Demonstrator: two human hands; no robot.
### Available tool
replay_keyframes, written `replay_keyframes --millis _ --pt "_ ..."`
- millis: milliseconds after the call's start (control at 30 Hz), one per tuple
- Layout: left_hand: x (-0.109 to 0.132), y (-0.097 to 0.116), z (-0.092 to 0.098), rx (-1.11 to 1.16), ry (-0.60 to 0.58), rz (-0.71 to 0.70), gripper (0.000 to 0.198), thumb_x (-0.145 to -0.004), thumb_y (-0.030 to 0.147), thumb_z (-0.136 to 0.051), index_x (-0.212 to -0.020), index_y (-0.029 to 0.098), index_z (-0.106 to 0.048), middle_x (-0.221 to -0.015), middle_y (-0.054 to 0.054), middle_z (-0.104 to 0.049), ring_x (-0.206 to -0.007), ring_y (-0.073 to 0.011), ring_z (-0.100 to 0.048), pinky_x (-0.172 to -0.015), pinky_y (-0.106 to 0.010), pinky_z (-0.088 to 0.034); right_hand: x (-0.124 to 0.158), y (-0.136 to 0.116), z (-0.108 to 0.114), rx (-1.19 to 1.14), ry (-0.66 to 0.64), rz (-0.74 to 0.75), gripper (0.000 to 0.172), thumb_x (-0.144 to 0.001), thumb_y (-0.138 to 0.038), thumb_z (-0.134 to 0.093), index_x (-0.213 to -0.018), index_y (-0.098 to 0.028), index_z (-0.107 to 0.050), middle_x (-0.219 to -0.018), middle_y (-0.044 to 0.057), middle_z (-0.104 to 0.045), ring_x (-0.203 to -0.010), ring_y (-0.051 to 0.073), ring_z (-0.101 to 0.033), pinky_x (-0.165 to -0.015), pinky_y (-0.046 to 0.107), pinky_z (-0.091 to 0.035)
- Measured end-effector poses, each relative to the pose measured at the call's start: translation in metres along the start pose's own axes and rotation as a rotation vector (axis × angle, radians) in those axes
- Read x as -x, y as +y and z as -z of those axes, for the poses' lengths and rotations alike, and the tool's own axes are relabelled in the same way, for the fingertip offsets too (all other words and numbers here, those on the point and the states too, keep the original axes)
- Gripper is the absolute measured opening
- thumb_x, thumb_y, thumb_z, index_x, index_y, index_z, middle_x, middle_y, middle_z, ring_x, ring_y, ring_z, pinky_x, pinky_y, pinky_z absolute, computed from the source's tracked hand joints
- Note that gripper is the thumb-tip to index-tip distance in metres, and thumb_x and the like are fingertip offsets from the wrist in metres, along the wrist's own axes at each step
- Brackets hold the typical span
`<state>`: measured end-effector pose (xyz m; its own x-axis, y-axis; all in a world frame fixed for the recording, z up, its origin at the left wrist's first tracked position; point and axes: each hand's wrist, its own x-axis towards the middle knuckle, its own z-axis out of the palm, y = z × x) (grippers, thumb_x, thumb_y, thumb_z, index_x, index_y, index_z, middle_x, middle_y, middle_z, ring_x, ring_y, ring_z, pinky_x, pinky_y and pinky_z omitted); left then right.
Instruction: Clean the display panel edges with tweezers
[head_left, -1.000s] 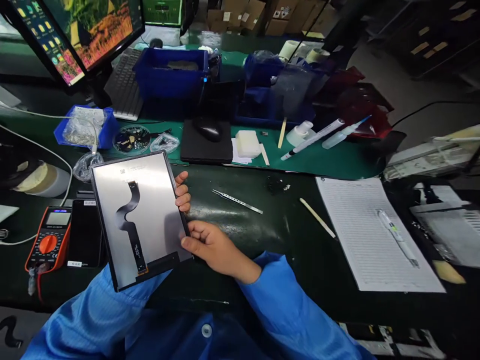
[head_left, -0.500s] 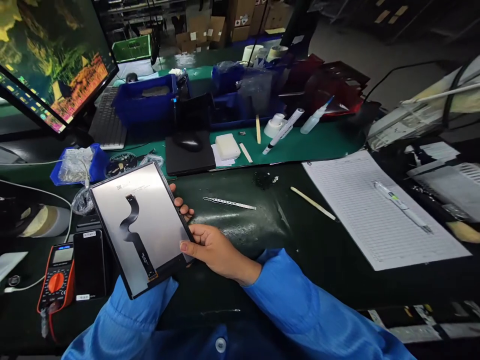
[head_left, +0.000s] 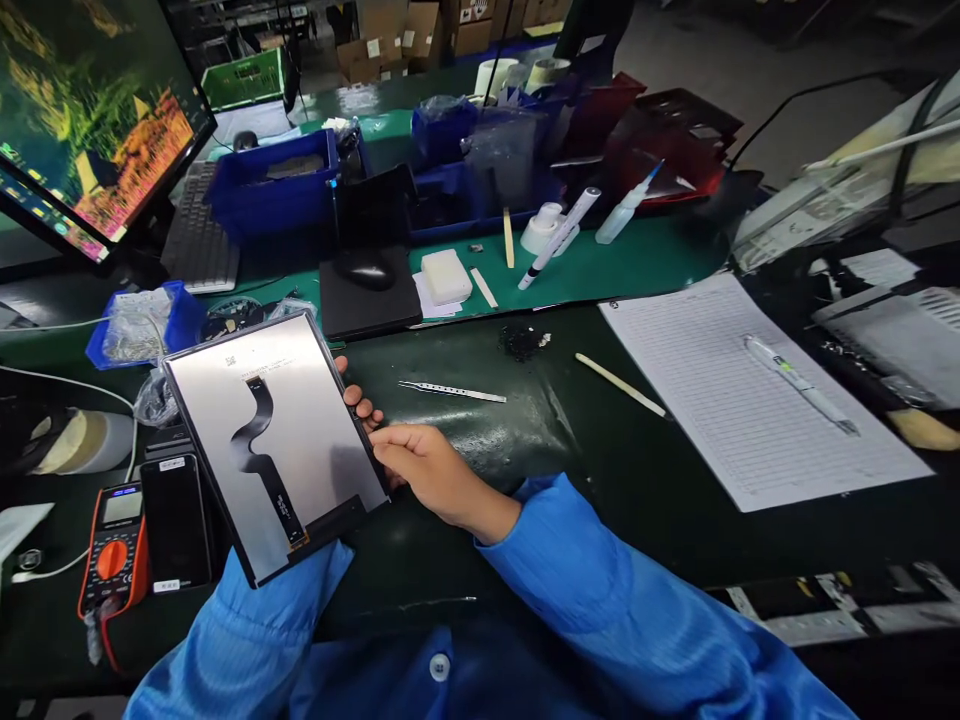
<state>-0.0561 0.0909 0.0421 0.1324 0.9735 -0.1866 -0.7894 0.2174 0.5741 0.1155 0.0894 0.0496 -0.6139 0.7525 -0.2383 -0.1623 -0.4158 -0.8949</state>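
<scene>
Above the near side of the dark bench (head_left: 652, 490), a flat screen panel (head_left: 319, 425) is held up at a tilt, its silvery back facing upward and a black ribbon cable (head_left: 276, 495) winding down the middle. The left hand (head_left: 361, 403) has hold of it from behind, with its fingers curled round the right-hand edge where I can see them; the rest of that hand is hidden. Lower along the same edge is the right hand (head_left: 435, 475), thumb and fingers drawn together right at the rim. Whether they pinch it or merely touch it, I cannot tell. Blue sleeves (head_left: 600, 585) cover both arms, the left one passing beneath the panel.

Just left of the panel, a black tablet (head_left: 175, 525) lies next to an orange multimeter (head_left: 114, 550) with a red lead (head_left: 109, 640). Beyond the panel is a small blue bin (head_left: 190, 322) with a clear bag (head_left: 136, 328) in it. To the right of the hands, metal tweezers (head_left: 454, 391) lie flat on the bench, near a scatter of black crumbs (head_left: 519, 342). Further right are a thin wooden stick (head_left: 621, 385) and a lined sheet (head_left: 705, 400) with a white pen (head_left: 799, 386) across it. Towards the back, on a green mat (head_left: 652, 270), I notice a mouse (head_left: 365, 268) on its black pad (head_left: 371, 308), a white block (head_left: 445, 276) just beside the pad, and a marker (head_left: 559, 240) near a bottle (head_left: 621, 218).
</scene>
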Motion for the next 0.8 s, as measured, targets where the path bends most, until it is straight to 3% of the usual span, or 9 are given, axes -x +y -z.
replay_keyframes --millis 200,400,600,800 --pt "-0.002 -0.001 0.005 0.014 -0.089 0.089 0.054 -0.081 0.055 -0.062 -0.123 0.021 -0.063 -0.091 -0.007 -0.061 -0.081 -0.0216 -0.059 -0.074 -0.037 -0.054 -0.001 0.006 0.002 0.134 0.075 0.021 0.027 -0.08 -0.032 -0.053 -0.057 -0.021 -0.043 -0.056 -0.007 -0.035 -0.054 0.01 -0.032 -0.053 0.027 -0.024" --pt "0.001 -0.008 0.0 0.087 -0.273 0.078 0.066 -0.08 0.054 -0.071 -0.133 0.017 -0.059 -0.099 -0.007 -0.063 -0.091 -0.0228 -0.061 -0.085 -0.039 -0.055 -0.004 0.012 0.0 0.097 0.108 0.036 0.02 -0.07 -0.023 -0.056 -0.056 -0.021 -0.042 -0.061 -0.006 -0.031 -0.06 0.01 -0.027 -0.057 0.027 -0.021" --pt "-0.004 -0.005 0.006 0.083 -0.253 0.093 0.04 -0.09 0.043 -0.062 -0.125 0.023 -0.063 -0.092 -0.005 -0.062 -0.079 -0.0182 -0.059 -0.071 -0.033 -0.055 -0.003 0.005 -0.003 0.06 0.117 0.037 0.026 -0.075 -0.03 -0.054 -0.054 -0.022 -0.041 -0.058 -0.005 -0.034 -0.059 0.011 -0.029 -0.057 0.027 -0.025" --pt "-0.004 -0.007 0.005 0.135 -0.281 0.064 0.056 -0.083 0.051 -0.065 -0.13 0.02 -0.06 -0.093 -0.006 -0.06 -0.077 -0.0182 -0.056 -0.068 -0.033 -0.053 -0.002 0.008 -0.002 0.087 0.104 0.049 0.021 -0.069 -0.023 -0.052 -0.054 -0.022 -0.037 -0.058 -0.006 -0.029 -0.059 0.011 -0.026 -0.057 0.027 -0.021"
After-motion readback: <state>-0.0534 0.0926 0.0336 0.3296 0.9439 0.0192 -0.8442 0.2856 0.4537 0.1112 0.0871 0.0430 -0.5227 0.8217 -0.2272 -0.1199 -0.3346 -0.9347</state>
